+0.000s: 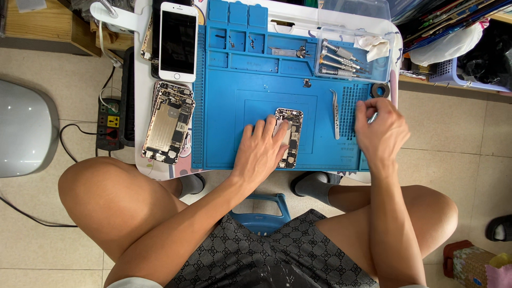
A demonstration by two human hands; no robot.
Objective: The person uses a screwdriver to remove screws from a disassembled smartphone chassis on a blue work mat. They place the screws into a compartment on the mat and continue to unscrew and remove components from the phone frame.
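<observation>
Pale floor tiles spread under a low white table (140, 80), and the person sat close on a blue stool (262, 216), knees either side of it. Nearest them, the left hand (261, 152) lay flat with fingers spread, pressing down on an opened phone body (290, 137) that rested on the blue repair mat (234, 90), near its front edge. The right hand (380, 130) hovered over the mat's right edge, fingers curled shut around a slim metal tool (373, 117); what kind I couldn't tell. Curved tweezers (335, 113) lay loose between the two hands. To my eye, a slip of that pressing hand could have skated the phone body off the near edge, and a tiny screw might easily have been knocked out among the mat's grid. Farther back, a clear plastic tray (392, 53) held several screwdrivers (341, 61) and a crumpled white wipe (376, 47). The mat's moulded compartments (229, 40) held small bits. On the left sat another stripped phone shell (168, 122) and, beyond it, a white phone (178, 41) with a dark screen
</observation>
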